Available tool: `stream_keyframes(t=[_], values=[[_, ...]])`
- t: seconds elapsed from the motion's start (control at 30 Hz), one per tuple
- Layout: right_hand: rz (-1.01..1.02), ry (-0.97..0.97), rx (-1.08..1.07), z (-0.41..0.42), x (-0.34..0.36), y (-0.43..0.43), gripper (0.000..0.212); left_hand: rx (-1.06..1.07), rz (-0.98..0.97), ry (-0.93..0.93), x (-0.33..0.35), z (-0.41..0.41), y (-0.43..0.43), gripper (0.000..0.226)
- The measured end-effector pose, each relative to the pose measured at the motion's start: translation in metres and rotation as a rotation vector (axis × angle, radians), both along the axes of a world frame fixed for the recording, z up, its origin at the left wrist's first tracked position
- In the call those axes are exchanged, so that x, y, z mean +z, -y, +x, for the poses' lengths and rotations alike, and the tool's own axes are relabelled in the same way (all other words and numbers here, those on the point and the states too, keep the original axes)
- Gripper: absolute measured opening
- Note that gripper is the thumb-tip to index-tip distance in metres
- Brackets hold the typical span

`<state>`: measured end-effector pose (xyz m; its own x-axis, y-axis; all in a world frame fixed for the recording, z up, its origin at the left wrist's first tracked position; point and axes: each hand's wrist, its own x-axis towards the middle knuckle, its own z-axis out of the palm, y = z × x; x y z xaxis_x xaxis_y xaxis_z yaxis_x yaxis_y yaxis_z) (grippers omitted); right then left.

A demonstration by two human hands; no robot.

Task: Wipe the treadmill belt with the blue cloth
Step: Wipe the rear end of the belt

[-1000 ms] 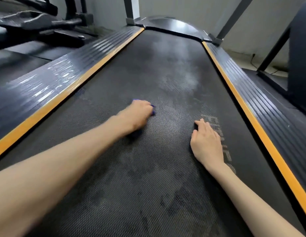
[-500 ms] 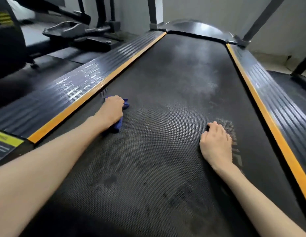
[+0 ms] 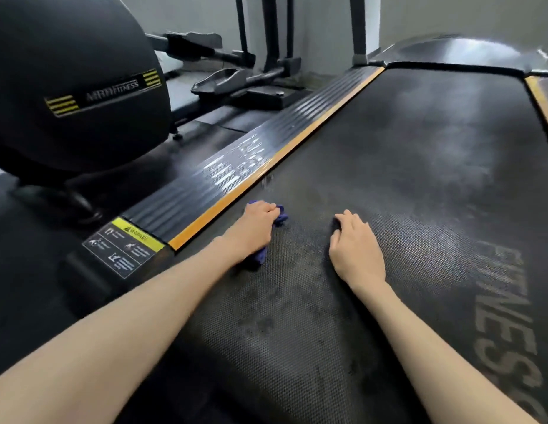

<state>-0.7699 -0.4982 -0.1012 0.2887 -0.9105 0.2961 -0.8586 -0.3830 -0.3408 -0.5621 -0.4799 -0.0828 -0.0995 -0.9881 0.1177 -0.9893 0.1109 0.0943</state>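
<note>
The black textured treadmill belt [image 3: 419, 185] fills the right of the view, with darker damp patches near me and a pale dusty stretch farther up. My left hand [image 3: 257, 224] grips the bunched blue cloth [image 3: 280, 216] and presses it on the belt close to the left orange strip. The cloth shows past my knuckles and again under my wrist. My right hand [image 3: 355, 249] lies flat on the belt, fingers straight, a short way right of the cloth.
A ribbed black side rail [image 3: 224, 179] with an orange strip [image 3: 266, 166] borders the belt's left edge. A yellow warning label [image 3: 126, 244] sits at its near end. A black elliptical machine [image 3: 74, 87] stands to the left. The motor cover [image 3: 468, 53] closes the belt's far end.
My left hand has swept the cloth leftward across the belt, from the middle to the left orange strip. The view has turned left with it; the right hand stays flat on the belt.
</note>
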Motion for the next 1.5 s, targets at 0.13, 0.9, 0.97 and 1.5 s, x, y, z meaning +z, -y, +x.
stream_keyframes(t=[0.13,0.9,0.97,1.5], values=[[-0.021,-0.010,-0.005,0.003,-0.005,-0.001,0.043,0.064,-0.031,0.052,-0.005,0.010,0.028,0.034],[0.026,-0.011,-0.034,0.003,-0.009,0.002,0.046,-0.241,-0.114,-0.199,0.004,0.020,0.052,0.033],[0.022,-0.002,-0.035,0.003,-0.007,0.003,0.045,-0.003,-0.117,-0.211,-0.004,0.018,0.080,0.035],[0.034,-0.048,-0.034,0.004,-0.003,0.000,0.045,-0.269,-0.118,-0.196,-0.004,0.009,0.003,0.031]])
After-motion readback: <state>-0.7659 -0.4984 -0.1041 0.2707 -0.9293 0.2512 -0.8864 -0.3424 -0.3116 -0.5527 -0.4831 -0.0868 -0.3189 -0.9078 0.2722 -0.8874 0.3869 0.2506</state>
